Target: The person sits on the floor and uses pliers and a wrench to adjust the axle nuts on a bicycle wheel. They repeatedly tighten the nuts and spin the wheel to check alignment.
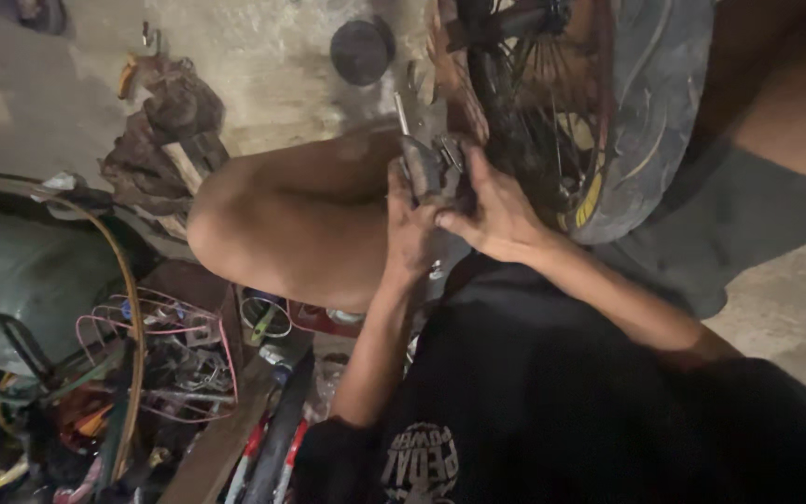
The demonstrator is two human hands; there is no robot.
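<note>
Black shirt fabric (552,392) fills the bottom of the view, closest to the lens, and both bare forearms reach up out of it toward a small dark metal part (426,168). That part sits just beside the spoked bicycle wheel (552,103), against its hub side, and directly above a bent bare knee (272,224).

Left hand (410,229) is wrapped around the lower side of the metal part, fingers curled shut on it. Right hand (496,210) closes on the same part from the wheel side, thumb pressed across its front and fingers reaching behind; what the fingertips do at the back is hidden. A thin silver rod (403,114) sticks up from the part, tilted slightly away from the wheel.

The wheel carries a worn grey tyre (650,93) with yellow marks, curving away from the hands on the far side of the spokes. A round dark disc (361,49) lies on the concrete floor (263,84), near the wheel on the knee's side. Farther from the wheel, past the knee, a brown lump of rags and wood (165,131) rests on the floor. Well apart from the wheel, below the knee, a pink wire basket (179,345) holds tangled tools and cables, with a wooden plank (221,439) and a small can (265,315) just beside it.
</note>
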